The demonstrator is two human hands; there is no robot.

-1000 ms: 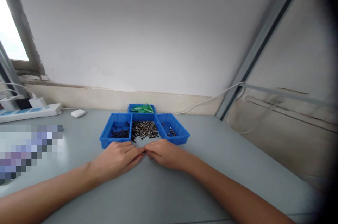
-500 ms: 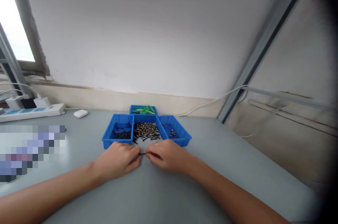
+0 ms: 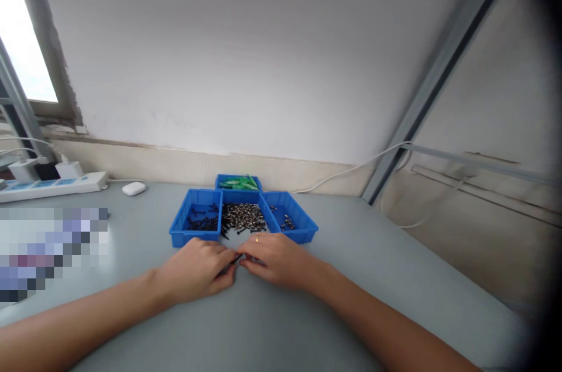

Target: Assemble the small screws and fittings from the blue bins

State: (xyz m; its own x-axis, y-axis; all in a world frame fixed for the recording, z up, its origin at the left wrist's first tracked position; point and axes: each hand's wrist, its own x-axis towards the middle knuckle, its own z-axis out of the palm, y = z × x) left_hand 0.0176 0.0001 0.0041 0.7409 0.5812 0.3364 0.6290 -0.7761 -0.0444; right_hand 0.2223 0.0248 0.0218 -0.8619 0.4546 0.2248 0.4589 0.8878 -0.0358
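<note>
A thin black screw (image 3: pixel 237 258) spans the small gap between my two hands, tilted with its right end higher. My left hand (image 3: pixel 202 267) pinches one end between thumb and fingertips. The fingers of my right hand (image 3: pixel 276 259), which wears a ring, close on the other end. Just beyond them lies a heap of mixed black and silvery screws (image 3: pixel 244 217) on the table. To its left, a blue bin (image 3: pixel 195 239) contains black screws; to its right, another blue bin (image 3: pixel 302 236) has a few shiny small pieces.
Behind the heap, a third blue bin (image 3: pixel 218 181) holds green plastic-looking items (image 3: pixel 240 183). A white power strip (image 3: pixel 83 182) with plugs and a small white case (image 3: pixel 134 188) are at the left. A metal post (image 3: pixel 395 150) rises at the back right, with a white cable near it.
The screw has gone from nearly level to slanted between my fingers. My right hand has shifted slightly left, and its ring shows more plainly. The bins have not moved.
</note>
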